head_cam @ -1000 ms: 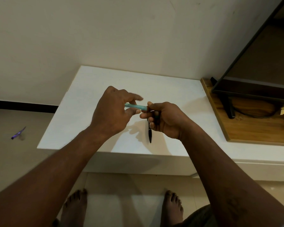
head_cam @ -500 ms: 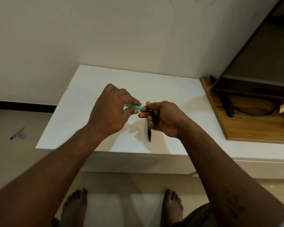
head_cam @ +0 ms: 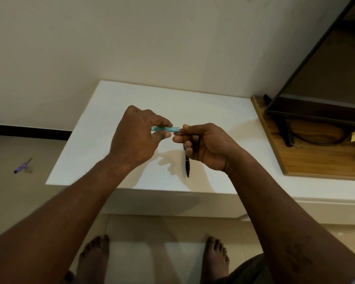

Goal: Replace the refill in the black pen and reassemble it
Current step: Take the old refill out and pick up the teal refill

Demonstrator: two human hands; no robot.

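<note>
Above the white table point(head_cam: 115, 111) my left hand point(head_cam: 135, 136) pinches a teal pen barrel point(head_cam: 166, 129), held level and pointing right. My right hand point(head_cam: 207, 144) pinches the barrel's right end between thumb and forefinger. Its lower fingers are curled round the black pen point(head_cam: 187, 162), which hangs point down from the fist. The pen's upper part is hidden inside that hand. Whether a refill shows between the two hands cannot be made out.
A wooden board point(head_cam: 316, 160) lies at the table's right with a dark screen point(head_cam: 316, 95) standing on it and a black cable point(head_cam: 320, 140). A purple pen point(head_cam: 22, 166) lies on the floor at left. My bare feet point(head_cam: 215, 257) stand below the table's front edge.
Both hands hold the same grips. The left hand's fingers have shifted a little along the teal barrel; otherwise only the view has drifted slightly.
</note>
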